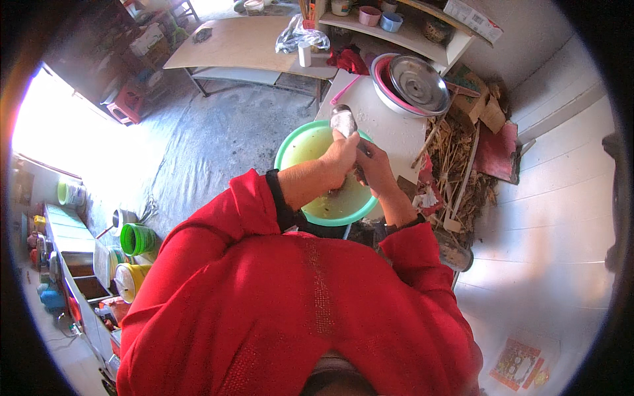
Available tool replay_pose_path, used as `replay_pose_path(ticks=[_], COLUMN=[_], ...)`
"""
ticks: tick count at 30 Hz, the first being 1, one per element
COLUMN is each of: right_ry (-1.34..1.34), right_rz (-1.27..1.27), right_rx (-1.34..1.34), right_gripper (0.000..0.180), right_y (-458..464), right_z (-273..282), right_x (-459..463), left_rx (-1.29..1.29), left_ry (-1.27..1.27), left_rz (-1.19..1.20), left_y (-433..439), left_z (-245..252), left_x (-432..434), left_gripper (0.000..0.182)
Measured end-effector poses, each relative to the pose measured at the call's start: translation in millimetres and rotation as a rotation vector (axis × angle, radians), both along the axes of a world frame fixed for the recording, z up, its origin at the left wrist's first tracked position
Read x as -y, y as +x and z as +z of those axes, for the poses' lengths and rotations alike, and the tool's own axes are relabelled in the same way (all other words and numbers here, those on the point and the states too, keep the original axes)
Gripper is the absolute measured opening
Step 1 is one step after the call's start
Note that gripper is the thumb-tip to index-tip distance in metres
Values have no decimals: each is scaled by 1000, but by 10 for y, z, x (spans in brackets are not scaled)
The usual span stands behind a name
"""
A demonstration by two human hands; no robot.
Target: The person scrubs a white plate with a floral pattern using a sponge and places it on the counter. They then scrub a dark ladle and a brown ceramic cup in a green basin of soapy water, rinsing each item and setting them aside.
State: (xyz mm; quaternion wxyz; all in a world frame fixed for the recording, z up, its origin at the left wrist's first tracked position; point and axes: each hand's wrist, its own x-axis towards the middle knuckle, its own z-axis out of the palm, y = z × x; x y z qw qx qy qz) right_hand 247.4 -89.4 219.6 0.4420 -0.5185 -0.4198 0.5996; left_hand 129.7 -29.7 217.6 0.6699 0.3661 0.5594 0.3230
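Both of my hands are over a green-rimmed plastic basin that holds cloudy yellowish liquid with small bits floating in it. My left hand is closed around a silvery, rounded object, perhaps a fish, whose upper end sticks out above the fingers. Close beside it, my right hand grips a dark, narrow object, possibly a knife handle; most of it is hidden by the fingers. A small dark piece lies in the liquid below my left wrist.
Ahead right, a white tabletop bears stacked basins with a metal lid and a pink stick. A wooden table stands farther ahead. Dry stalks and cardboard are heaped at right; buckets stand at left.
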Motion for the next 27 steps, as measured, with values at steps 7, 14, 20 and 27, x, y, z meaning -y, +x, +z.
replay_pose_path(ticks=[7, 14, 20, 27], right_ry=[243, 138, -293, -473], right_rz=[108, 152, 58, -60], right_rx=[307, 369, 8, 32], right_gripper=[37, 39, 38, 60], right_y=[82, 508, 500, 307], right_z=[10, -78, -601, -1265], right_x=[32, -45, -55, -236], left_rx=[180, 680, -230, -579], left_ry=[-29, -217, 187, 131], left_rz=[253, 117, -365, -137], left_y=[-55, -317, -869, -1135], left_z=[-85, -151, -1009, -2355], left_x=[-83, -123, -417, -666], left_gripper=[31, 42, 41, 41])
